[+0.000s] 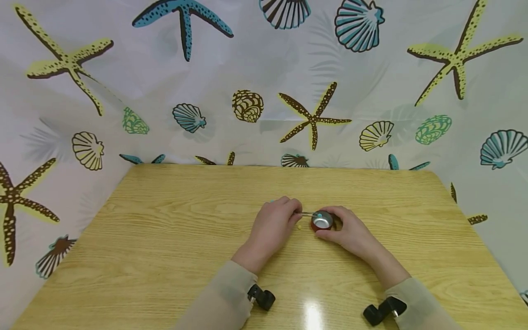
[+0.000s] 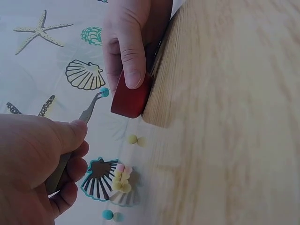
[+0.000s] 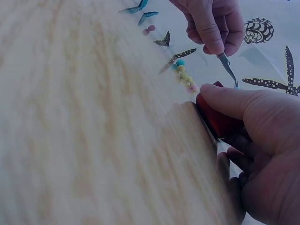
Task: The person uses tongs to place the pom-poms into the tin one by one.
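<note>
My left hand (image 1: 275,227) holds a pair of bent-tip metal tweezers (image 2: 89,111) between thumb and fingers. At the tweezers' tip is a small blue ball (image 2: 104,92); the head view shows it over the mouth of a small cup (image 1: 321,223). That cup is red outside and silvery inside, standing on the table. My right hand (image 1: 351,233) grips it from the right, thumb on the near side and fingers on the far side. Near the cup, on its left, lies a yellow ball (image 2: 132,139).
More small balls, a yellow and pink cluster (image 2: 122,180) and a blue one (image 2: 108,215), sit beyond the yellow ball. Pink balls (image 3: 149,29) lie farther off in the right wrist view. A shell-and-starfish cloth (image 1: 255,68) hangs behind the wooden table (image 1: 165,238).
</note>
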